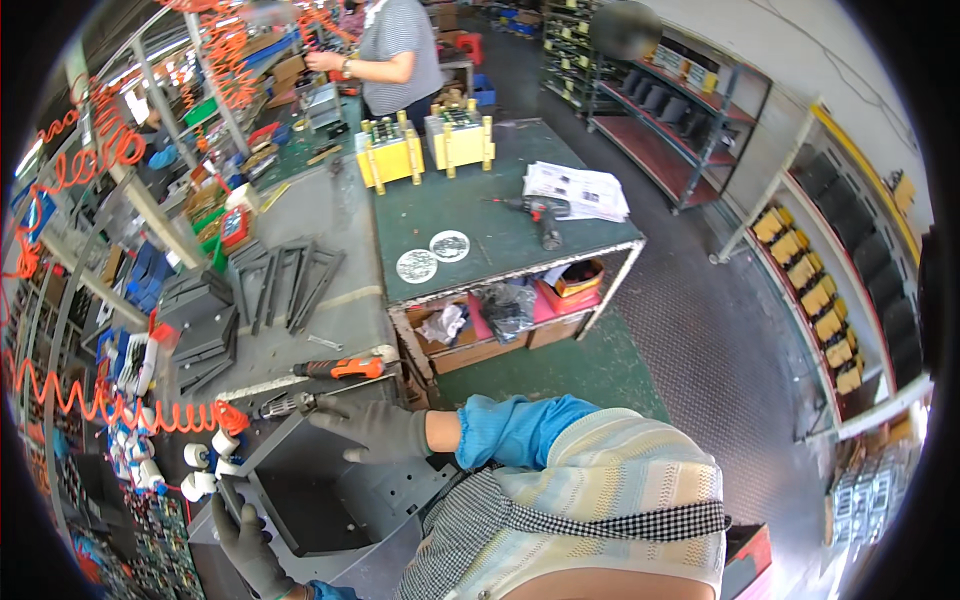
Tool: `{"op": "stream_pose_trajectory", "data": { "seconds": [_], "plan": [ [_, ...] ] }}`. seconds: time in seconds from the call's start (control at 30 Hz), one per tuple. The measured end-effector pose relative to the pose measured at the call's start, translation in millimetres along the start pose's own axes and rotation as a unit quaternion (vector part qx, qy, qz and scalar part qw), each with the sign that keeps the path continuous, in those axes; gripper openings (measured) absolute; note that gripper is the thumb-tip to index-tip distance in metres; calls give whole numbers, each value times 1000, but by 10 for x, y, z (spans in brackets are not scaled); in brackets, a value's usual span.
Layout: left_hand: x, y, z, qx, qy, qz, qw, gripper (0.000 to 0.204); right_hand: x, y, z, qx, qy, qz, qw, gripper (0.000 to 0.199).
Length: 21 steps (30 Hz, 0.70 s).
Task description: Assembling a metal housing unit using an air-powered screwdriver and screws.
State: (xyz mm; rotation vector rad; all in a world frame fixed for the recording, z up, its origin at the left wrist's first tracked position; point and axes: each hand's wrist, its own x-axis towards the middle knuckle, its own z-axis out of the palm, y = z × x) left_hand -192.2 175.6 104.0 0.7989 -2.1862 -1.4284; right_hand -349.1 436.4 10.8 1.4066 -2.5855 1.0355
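Observation:
A dark grey sheet-metal box (310, 505) lies at the near edge of the bench, its hollow side facing up. My left hand (245, 548), in a grey glove, is at the box's left side with fingers and thumb apart. Over the box's far edge reaches my right hand (375, 430), also gloved, its fingers stretched to the left and the thumb apart. Those fingertips are close to a metal air tool (280, 405) joined to an orange coiled hose (140, 402); whether they touch it is unclear. Just beyond lies an orange-and-black power screwdriver (345, 369).
Dark metal frames (285, 285) and stacked grey panels (205, 315) lie on the bench. White rollers (200, 484) stand left of the box. A green table (460, 215) ahead carries a drill (545, 215), papers and yellow blocks. A co-worker (400, 55) stands beyond; shelves (670, 120) line the right.

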Motion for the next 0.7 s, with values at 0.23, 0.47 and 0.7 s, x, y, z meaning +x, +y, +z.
{"op": "stream_pose_trajectory", "data": {
  "seconds": [0.23, 0.47, 0.7],
  "plan": [
    [-193, 290, -2, -4, -23, -26, 999, 59, -1192, 563, 6, 12, -185, 162, 969, 58],
    [-313, 332, -26, -8, -12, 31, 999, 57, -2225, 456, 22, -69, -380, 238, 891, 48],
    [664, -801, -329, -41, -35, -32, 998, 76, -2571, 388, 96, -63, -364, 236, 899, 48]
  ]
}}
